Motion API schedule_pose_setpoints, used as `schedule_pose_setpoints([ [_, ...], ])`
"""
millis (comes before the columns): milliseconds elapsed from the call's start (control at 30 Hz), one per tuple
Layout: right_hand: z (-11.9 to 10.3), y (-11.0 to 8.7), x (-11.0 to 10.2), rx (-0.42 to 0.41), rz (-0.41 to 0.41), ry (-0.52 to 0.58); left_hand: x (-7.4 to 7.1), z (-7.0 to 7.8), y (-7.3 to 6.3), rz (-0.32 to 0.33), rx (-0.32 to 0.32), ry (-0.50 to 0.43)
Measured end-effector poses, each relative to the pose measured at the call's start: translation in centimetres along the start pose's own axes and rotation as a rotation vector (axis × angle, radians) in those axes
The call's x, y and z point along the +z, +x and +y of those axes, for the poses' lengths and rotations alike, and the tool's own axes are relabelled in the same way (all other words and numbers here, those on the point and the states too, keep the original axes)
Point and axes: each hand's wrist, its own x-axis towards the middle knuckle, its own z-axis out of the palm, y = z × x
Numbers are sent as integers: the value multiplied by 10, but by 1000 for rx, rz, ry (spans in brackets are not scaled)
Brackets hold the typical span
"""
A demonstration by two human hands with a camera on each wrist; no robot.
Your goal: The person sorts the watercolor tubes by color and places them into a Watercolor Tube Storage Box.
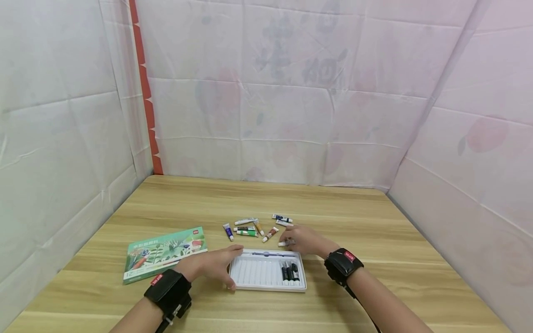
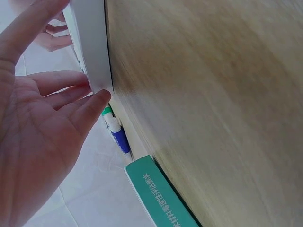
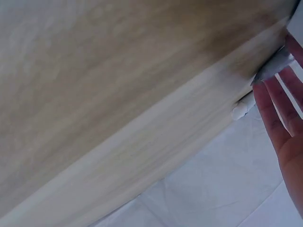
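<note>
A white plastic tray (image 1: 258, 273) with narrow slots lies on the table; three dark-labelled paint tubes (image 1: 290, 272) sit at its right end. A thin paintbrush (image 1: 272, 255) lies along the tray's far edge. My left hand (image 1: 214, 267) holds the tray's left end, thumb at the near corner and fingers at the far one; the left wrist view shows the fingers against its white side wall (image 2: 92, 45). Just beyond the tray's far right corner, my right hand (image 1: 307, 240) has a small paint tube (image 1: 286, 243) in its fingers; in the right wrist view this tube (image 3: 274, 65) looks grey.
Several loose paint tubes lie beyond the tray, among them a green one (image 1: 247, 233), a purple one (image 1: 228, 231) and a reddish-brown one (image 1: 270, 234). A green illustrated box (image 1: 164, 253) lies left of the tray. White sheeting (image 1: 283, 115) walls the table's back and sides.
</note>
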Motion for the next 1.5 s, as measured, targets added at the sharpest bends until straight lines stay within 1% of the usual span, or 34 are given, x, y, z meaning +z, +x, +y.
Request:
schedule_pose_setpoints([
  [67, 1, 1, 0, -4, -14, -2, 0, 0, 0, 0, -3, -5],
  [200, -1, 1, -1, 18, -24, 9, -1, 0, 0, 0, -4, -5],
  [300, -4, 0, -4, 39, -26, 20, -1, 0, 0, 0, -1, -7],
  [433, -10, 1, -8, 45, -19, 32, -1, 1, 0, -3, -4, -12],
  [667, -18, 0, -13, -15, 5, -12, -2, 3, -2, 1, -4, -3],
  [867, -27, -3, -16, -51, 16, -36, -1, 2, -1, -2, -3, -8],
  [1000, -33, -4, -16, -77, 29, -39, -1, 2, -1, -2, 0, -5],
  [1133, -39, -3, -14, -96, 35, -9, -1, 2, -1, -2, -2, -5],
  [1333, -58, 0, -11, -145, 44, 9, 0, 1, -1, -2, -14, -8],
  [1500, -75, 0, -6, -178, 21, 10, -1, 1, -1, -5, -19, -17],
])
